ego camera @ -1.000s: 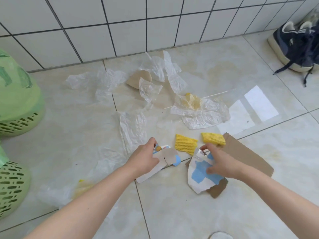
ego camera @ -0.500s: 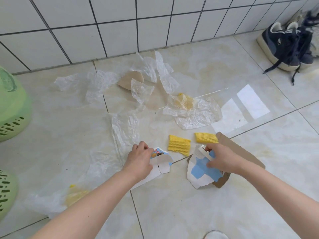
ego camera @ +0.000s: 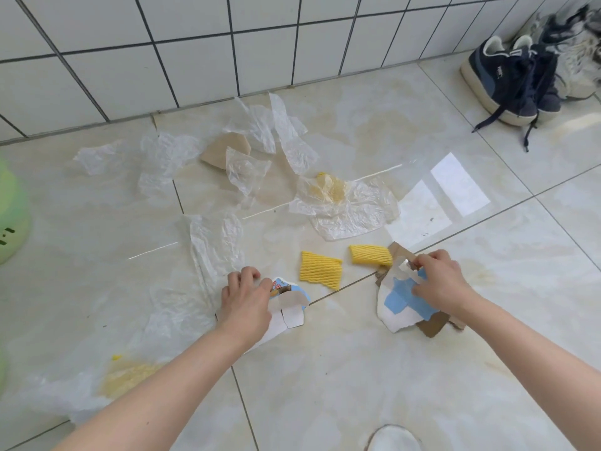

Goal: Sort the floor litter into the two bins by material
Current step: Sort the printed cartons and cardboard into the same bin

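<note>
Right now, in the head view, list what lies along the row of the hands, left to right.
Green bin → left hand → printed paper scrap → square yellow foam net → second yellow foam net → white and blue paper scrap → right hand.

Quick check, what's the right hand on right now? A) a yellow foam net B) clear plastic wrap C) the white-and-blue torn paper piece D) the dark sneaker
C: the right hand pinches the top edge of the white-and-blue paper piece, which lies over brown cardboard; the nearest yellow foam net lies untouched just left of it.
</note>
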### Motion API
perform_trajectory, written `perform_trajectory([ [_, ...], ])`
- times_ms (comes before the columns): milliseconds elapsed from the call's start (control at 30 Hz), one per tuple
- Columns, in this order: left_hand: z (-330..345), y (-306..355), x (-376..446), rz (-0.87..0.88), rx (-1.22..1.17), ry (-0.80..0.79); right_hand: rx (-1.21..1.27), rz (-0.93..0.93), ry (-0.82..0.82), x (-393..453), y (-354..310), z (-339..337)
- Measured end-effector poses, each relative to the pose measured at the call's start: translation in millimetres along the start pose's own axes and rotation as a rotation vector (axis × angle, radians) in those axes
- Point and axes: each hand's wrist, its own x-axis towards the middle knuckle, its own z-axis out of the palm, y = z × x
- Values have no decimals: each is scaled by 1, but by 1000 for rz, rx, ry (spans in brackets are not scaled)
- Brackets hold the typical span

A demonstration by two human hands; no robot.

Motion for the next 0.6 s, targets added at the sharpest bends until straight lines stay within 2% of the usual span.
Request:
perform_trajectory([
  [67,-1,-2,3,1,-12,-10,-39,19,1,6,6,1],
  [233,-3,2,7,22,2,-57,-14,34,-125,12,8,4],
  [333,-4,4,10,3,-9,-134,-13,63,-120,9,2,6],
  [467,-5,7,11,-14,-78,-188,-43,64,-138,7,-1,7],
  [600,-3,10,9,-102,-196,-167,38,64,-180,-2,0,8],
])
